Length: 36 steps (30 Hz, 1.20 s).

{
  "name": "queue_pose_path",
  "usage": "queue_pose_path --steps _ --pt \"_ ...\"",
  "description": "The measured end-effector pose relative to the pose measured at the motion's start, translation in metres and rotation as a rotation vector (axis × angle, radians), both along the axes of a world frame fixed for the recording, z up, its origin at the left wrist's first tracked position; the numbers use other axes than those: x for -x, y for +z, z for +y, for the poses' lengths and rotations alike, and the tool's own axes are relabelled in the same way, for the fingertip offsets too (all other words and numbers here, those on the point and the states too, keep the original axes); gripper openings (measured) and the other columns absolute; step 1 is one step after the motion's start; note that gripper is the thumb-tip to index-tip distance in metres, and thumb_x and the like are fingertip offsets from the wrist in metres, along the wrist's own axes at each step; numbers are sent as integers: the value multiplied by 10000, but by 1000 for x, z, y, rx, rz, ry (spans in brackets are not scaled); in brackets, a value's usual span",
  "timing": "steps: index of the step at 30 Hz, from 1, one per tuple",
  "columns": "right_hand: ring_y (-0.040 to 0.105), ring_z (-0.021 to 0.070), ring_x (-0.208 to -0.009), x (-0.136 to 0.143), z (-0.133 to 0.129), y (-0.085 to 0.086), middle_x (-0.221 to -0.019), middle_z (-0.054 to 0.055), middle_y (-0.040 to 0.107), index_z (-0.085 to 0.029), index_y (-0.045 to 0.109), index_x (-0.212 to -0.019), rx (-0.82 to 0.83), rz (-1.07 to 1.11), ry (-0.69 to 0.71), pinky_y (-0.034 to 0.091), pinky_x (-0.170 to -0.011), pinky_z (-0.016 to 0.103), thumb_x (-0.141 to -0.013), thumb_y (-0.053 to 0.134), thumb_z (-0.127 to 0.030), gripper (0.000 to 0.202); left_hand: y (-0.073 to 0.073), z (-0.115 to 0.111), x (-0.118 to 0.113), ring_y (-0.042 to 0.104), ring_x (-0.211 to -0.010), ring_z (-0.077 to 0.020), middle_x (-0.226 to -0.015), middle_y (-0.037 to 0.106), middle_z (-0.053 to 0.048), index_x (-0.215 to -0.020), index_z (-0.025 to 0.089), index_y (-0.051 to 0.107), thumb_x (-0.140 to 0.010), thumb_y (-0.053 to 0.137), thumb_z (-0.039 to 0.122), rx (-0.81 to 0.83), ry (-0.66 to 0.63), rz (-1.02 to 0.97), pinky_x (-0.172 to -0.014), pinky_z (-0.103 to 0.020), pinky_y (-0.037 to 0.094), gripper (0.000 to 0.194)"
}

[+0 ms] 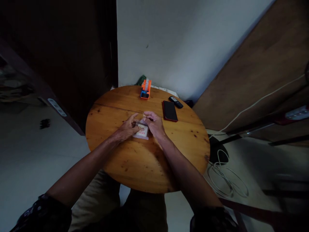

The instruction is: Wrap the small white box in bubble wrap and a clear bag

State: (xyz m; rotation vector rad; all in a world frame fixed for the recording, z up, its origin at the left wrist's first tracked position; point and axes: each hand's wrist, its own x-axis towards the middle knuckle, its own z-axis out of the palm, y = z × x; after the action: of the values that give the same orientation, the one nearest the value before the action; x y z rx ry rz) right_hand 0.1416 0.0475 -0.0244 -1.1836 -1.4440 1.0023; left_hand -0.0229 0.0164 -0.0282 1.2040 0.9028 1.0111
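Observation:
A small flat white packet (142,131) with a printed picture lies on the round wooden table (125,166), in a clear wrapper (140,137) that sticks out past its near edge. My left hand (127,128) steadies it from the left, thumb across its top and fingers at its far side. At the packet's far right corner, my right hand (154,123) is closed in a pinch. A bit of the wrapper runs up to those fingertips, where a thin pale sliver also shows; the exact grip is partly hidden.
An orange tape dispenser (145,89) stands at the table's far edge. To the right lie a dark phone-like device (170,111) with a red rim and a black handset (176,102). White cable (227,183) coils on the floor at right. A wall (169,48) rises behind.

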Motion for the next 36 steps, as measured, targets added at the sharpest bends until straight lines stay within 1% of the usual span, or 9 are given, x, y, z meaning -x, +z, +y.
queue_pose_path --steps 3,8,14,18,22,25,31,34,36 --pt "634 155 -780 -1 -3 2 -901 12 687 -205 648 -1093 -68 -2 25 528 -787 330 -746 640 -326 368 3 0 1 653 -956 -171 -1227 660 -122 -1528 148 298 -686 701 173 14 -1 -2 -782 -267 508 934" --pt "634 148 -758 -2 -10 8 -873 8 701 -204 646 -1134 -131 -48 77 533 -789 326 -759 626 -290 385 4 -1 0 661 -916 -173 -1204 677 -114 -1509 177 345 -704 715 194 11 6 -6 -806 -295 505 886" --pt "688 166 -767 -7 -21 16 -873 11 746 -231 674 -1139 -189 -160 147 551 -778 329 -798 617 -293 352 1 -2 -1 641 -885 -158 -1112 708 -71 -1482 172 400 -733 708 226 -84 68 65 -781 -267 479 812" --pt "725 193 -864 -12 -30 25 -950 28 778 -244 709 -1147 -250 -336 171 558 -842 353 -825 593 -245 342 0 -1 0 638 -848 -144 -1038 716 -49 -1421 170 475 -747 722 252 -119 66 70 -790 -265 480 722" --pt "729 225 -975 -16 -36 36 -1056 11 788 -301 754 -1110 -339 -578 184 546 -917 384 -861 587 -219 311 0 0 2 652 -873 -155 -1047 716 -59 -1335 161 548 -741 747 275 -84 56 38 -790 -266 492 637" --pt "728 236 -975 -18 -39 42 -1068 -1 789 -328 771 -1085 -378 -703 207 534 -915 383 -861 600 -205 307 0 1 3 653 -900 -164 -1058 712 -65 -1289 162 581 -733 756 278 -55 69 48 -785 -266 498 594" --pt "725 236 -942 -24 -45 54 -1044 15 795 -317 781 -1071 -438 -823 350 507 -882 361 -899 595 -235 266 1 1 5 632 -903 -162 -1035 684 -60 -1234 146 624 -747 726 268 -35 92 88 -800 -272 489 512" --pt "723 230 -956 -27 -48 59 -1064 15 792 -320 780 -1072 -453 -858 417 496 -884 360 -909 568 -207 290 0 0 6 631 -952 -175 -1058 684 -65 -1202 151 645 -747 719 272 -24 93 97 -854 -288 480 476" --pt "719 234 -978 -28 -50 62 -1088 8 787 -329 775 -1084 -455 -871 456 481 -924 386 -891 565 -169 327 -1 -1 6 631 -978 -183 -1080 687 -65 -1196 162 650 -758 719 319 -35 84 100 -889 -302 472 471"
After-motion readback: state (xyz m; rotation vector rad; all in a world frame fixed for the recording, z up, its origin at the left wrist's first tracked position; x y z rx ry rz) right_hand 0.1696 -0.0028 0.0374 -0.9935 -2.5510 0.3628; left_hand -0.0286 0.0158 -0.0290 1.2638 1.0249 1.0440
